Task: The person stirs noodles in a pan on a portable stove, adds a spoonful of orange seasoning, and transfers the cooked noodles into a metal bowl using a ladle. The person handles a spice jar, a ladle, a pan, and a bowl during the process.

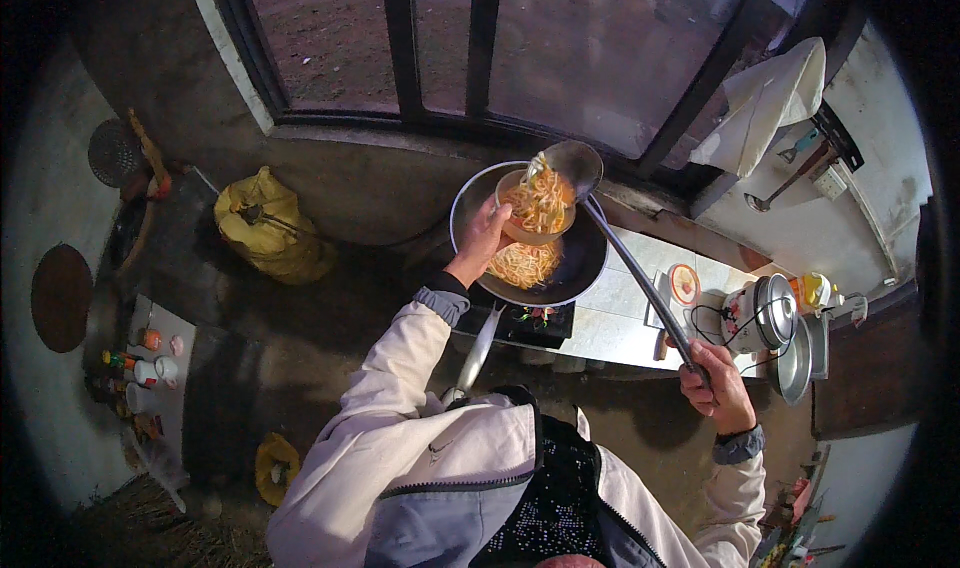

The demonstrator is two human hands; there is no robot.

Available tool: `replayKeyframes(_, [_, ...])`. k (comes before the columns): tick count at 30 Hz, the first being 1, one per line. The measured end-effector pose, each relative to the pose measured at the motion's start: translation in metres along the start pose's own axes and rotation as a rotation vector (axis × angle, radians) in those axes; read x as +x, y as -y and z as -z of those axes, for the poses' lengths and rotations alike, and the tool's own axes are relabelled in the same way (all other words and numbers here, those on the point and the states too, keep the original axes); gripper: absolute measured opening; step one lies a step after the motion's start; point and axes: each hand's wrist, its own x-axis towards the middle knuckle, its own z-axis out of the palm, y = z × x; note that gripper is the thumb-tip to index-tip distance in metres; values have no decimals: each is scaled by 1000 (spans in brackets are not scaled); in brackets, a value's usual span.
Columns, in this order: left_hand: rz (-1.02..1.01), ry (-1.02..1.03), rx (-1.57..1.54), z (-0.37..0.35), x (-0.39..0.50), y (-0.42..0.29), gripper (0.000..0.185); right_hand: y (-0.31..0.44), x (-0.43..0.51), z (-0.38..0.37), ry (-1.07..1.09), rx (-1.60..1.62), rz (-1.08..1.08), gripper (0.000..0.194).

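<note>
My left hand (484, 241) grips a clear bowl (553, 236) by its near left side, above a wok (585, 268). Noodles (536, 200) with sauce fill much of the bowl. My right hand (718, 384) is closed around the end of a long metal handle, and the ladle (585, 164) at its far end is tipped against the bowl's far rim. Some noodles hang between the ladle's edge and the bowl. More noodles (525, 264) lie in the wok below, on its left side. The wok's pale handle (480, 350) points back towards my body.
Under the wok is a black gas stove (555, 326) on a tiled counter (611, 298). To the right stand a rice cooker (761, 309) with a dark cord and a metal basin (793, 361). A window (442, 57) rises behind. A yellow sack (274, 230) stands at left.
</note>
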Motion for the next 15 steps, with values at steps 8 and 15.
replayKeyframes(8, [11,-26,-10,1,-4,2,52,-19,-4,-2,-107,-251,46,40])
replayKeyframes(15, [-3,-10,-23,2,-7,3,53,-47,-3,-4,-241,-632,213,44])
